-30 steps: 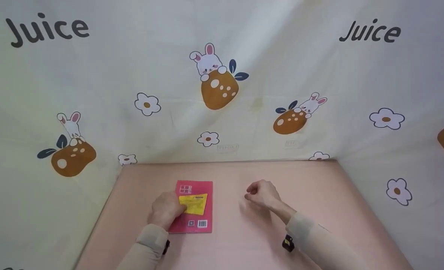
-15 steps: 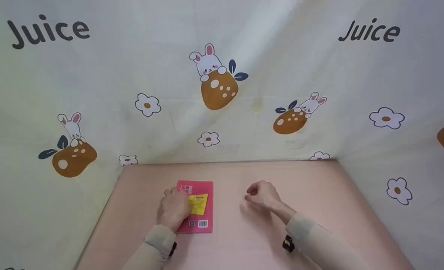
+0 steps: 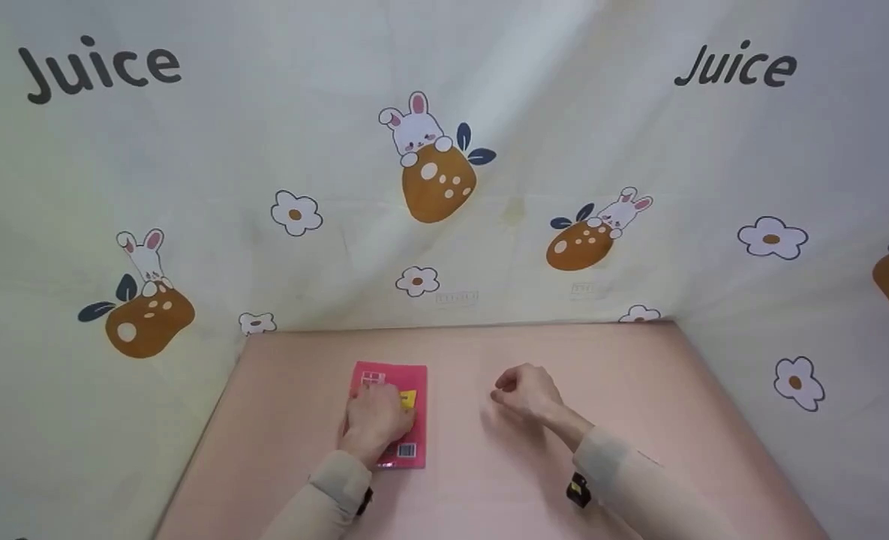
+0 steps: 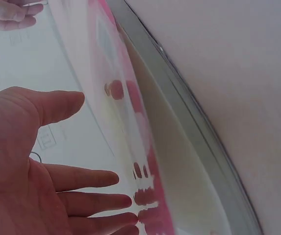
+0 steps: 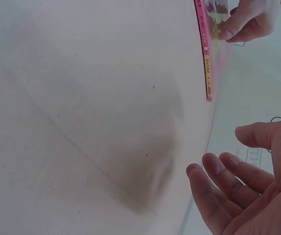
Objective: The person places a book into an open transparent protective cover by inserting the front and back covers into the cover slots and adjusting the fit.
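A glossy pink book with a yellow panel lies flat on the table, left of the middle. My left hand rests over its cover and hides much of the panel. In the left wrist view, my left fingers are fairly straight, their tips close to the shiny cover, which mirrors them. Cream pages show under the cover's edge. The right wrist view shows the printed spine. My right hand hovers to the right of the book, fingers loosely bent, holding nothing.
The pink tabletop ends at a pale cloth wall printed with rabbits, fruit and flowers. Cloth also rises on the left and right sides. A dark strap device sits at the right wrist.
My left hand has slid rightward across the cover from the book's left side, covering more of the yellow panel. The right hand has stayed in place.
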Demonstrator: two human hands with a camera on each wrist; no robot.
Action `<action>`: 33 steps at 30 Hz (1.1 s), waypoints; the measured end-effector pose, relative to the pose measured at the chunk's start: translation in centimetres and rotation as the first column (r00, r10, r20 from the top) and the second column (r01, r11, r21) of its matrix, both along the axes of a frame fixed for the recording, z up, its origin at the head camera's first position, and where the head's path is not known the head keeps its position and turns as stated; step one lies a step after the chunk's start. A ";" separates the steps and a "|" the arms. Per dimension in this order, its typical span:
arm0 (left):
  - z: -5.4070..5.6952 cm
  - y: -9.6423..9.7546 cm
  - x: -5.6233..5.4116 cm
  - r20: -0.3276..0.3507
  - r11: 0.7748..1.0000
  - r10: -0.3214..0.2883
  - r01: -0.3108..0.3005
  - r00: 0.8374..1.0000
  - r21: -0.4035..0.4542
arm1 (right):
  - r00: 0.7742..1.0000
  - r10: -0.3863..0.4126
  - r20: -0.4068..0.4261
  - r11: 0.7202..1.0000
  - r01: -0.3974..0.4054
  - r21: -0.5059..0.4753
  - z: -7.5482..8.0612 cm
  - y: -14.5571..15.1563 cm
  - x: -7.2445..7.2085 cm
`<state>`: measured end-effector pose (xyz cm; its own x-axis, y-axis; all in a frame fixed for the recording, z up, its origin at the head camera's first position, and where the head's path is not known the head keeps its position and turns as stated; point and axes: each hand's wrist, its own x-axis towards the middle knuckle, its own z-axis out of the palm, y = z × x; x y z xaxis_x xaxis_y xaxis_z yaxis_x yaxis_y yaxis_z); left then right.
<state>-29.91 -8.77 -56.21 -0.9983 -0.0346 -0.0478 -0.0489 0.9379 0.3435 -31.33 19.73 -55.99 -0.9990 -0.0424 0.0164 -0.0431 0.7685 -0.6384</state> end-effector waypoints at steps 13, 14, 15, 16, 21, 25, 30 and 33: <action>-1.0 1.4 0.3 -0.005 0.995 -0.063 0.062 0.998 -0.084 | 1.000 0.005 -0.023 1.000 -0.005 -0.020 -0.3 0.0 0.0; -1.1 1.5 0.3 -0.003 0.993 -0.067 0.066 0.998 -0.098 | 1.000 0.005 -0.022 1.000 -0.006 -0.023 -0.4 0.1 0.0; -1.1 1.5 0.3 -0.002 0.992 -0.069 0.069 0.998 -0.110 | 1.000 0.006 -0.019 1.000 -0.007 -0.027 -0.5 0.1 -0.1; -1.1 1.6 0.3 -0.002 0.991 -0.069 0.068 0.998 -0.118 | 1.000 0.006 -0.018 1.000 -0.007 -0.031 -0.5 0.1 -0.1; -1.1 2.2 0.3 0.002 0.989 -0.071 0.071 0.997 -0.131 | 1.000 0.010 -0.003 0.999 -0.011 -0.047 -0.7 0.0 -0.2; -1.1 3.0 0.1 0.024 0.980 -0.080 0.083 0.997 -0.179 | 1.000 0.014 0.012 0.998 -0.014 -0.053 -0.8 -0.2 -0.1; -0.7 3.9 -0.4 0.100 0.968 -0.062 0.084 0.993 -0.235 | 1.000 0.021 0.014 0.999 -0.020 -0.050 -1.0 -0.4 -0.1; -0.3 4.0 -0.7 0.129 0.975 -0.068 0.093 0.989 -0.201 | 1.000 0.028 0.002 0.999 -0.028 -0.038 -1.1 -0.3 -0.1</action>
